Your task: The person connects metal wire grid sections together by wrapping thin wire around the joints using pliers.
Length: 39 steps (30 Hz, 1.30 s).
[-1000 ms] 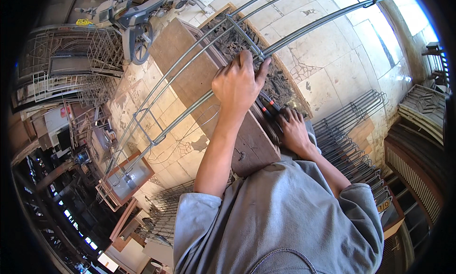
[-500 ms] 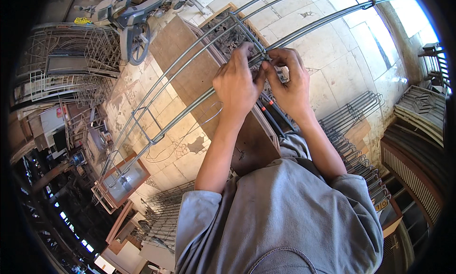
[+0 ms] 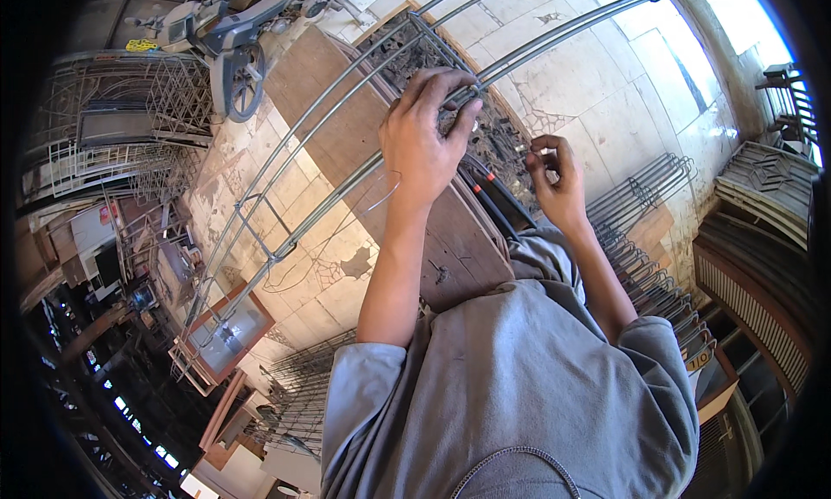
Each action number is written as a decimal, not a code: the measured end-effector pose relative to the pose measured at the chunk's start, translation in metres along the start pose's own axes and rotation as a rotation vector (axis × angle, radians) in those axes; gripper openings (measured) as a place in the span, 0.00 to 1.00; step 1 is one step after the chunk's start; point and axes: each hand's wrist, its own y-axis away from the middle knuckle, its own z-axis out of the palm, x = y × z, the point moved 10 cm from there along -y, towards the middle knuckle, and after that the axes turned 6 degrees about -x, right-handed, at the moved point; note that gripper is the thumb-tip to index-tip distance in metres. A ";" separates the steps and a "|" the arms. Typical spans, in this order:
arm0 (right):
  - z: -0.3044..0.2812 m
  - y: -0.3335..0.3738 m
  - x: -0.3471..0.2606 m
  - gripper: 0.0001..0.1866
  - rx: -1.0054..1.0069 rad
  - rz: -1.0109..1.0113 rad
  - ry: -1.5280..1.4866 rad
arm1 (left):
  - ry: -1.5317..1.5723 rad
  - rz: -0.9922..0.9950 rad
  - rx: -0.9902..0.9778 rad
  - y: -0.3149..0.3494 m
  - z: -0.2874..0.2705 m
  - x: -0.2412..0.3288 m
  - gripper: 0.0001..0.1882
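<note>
A long cage of grey steel rods tied with cross ties runs diagonally across the view. My left hand is closed around its rods, fingers curled over them at a tied joint and thumb pressing from the near side. My right hand is apart from the cage, its fingers curled toward the thumb over the right edge of a shallow tray of dark small pieces. Whether it pinches something small cannot be made out. Beside the tray lie two black tool handles with red marks. Near my left wrist curves a thin wire.
A brown wooden board lies under the cage and in front of me. Bent steel rods are stacked at the right. A motorbike stands at the upper left, with metal racks nearby. Cracked pale tiles cover the floor.
My right hand has left the joint on the rods and moved right and down to the tray's edge. My left hand stays at the joint, its fingers now wrapped over the rods.
</note>
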 end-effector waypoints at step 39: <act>-0.024 0.043 0.050 0.10 0.002 0.139 -0.017 | -0.042 0.072 0.013 0.003 -0.004 0.005 0.10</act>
